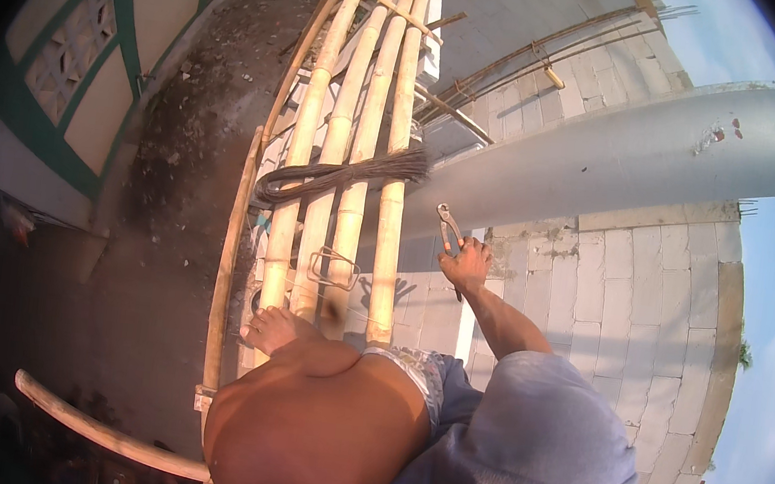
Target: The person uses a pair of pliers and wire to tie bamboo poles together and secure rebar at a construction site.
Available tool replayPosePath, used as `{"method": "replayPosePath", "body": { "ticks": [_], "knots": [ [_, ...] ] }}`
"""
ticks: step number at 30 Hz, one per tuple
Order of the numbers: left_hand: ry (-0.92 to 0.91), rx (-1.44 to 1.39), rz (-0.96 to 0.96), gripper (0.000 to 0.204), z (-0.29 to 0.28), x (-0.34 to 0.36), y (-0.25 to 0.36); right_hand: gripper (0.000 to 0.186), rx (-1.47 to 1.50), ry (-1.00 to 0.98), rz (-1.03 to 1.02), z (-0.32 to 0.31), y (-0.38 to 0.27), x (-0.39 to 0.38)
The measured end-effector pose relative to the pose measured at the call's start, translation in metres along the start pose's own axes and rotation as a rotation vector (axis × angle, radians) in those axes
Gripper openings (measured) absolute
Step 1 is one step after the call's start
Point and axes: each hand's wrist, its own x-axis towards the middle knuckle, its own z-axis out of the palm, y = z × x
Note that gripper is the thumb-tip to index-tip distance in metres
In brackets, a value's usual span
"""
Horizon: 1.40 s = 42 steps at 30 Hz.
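Note:
My right hand [467,264] is closed round the handles of a pair of metal pincers [448,222], held out to the right of the bamboo poles. The pincers' jaws point away from me. My left hand is out of sight. A bundle of dark tie wire [342,178] lies across the bamboo poles [349,219], left of the pincers and apart from them. Closer to me, a bent rectangular wire stirrup [335,269] sits on the poles. My bare foot [276,330] rests on the poles, beyond my bent bare knee [318,435].
A block wall [625,298] stands at the right, crossed by a grey concrete beam or pipe [627,150]. Steel bars [543,49] run along the upper right. Dark ground [193,143] lies far below on the left, beside a building with green trim [23,124]. A loose bamboo pole [107,435] juts out lower left.

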Motion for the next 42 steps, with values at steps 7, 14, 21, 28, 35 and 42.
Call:
{"method": "replayPosePath", "body": {
  "ticks": [7, 14, 21, 28, 35, 42],
  "knots": [
    [0.017, 0.354, 0.445, 0.033, -0.016, 0.032, 0.019, 0.038, 0.371, -0.32, 0.064, -0.037, -0.038, 0.0],
    [-0.103, 0.326, 0.243, 0.042, 0.009, 0.012, 0.16, 0.037, 0.397, -0.382, -0.519, -0.015, -0.153, -0.033],
    [-0.341, 0.529, 0.468, 0.045, 0.007, 0.05, 0.202, 0.033, 0.379, -0.24, -0.804, 0.033, -0.167, -0.044],
    [-0.638, 0.328, 1.114, 0.017, 0.214, 0.08, 0.36, 0.036, 0.477, -0.423, -0.494, -0.004, -0.168, -0.033],
    [-0.416, 0.33, 1.586, 0.078, 0.488, 0.001, 0.518, 0.032, 0.582, -0.492, 0.081, -0.104, -0.072, -0.069],
    [-0.761, 0.751, 1.273, 0.08, 0.563, 0.008, 0.532, 0.034, 0.399, -0.692, 0.309, -0.202, -0.018, -0.08]
  ]
}}
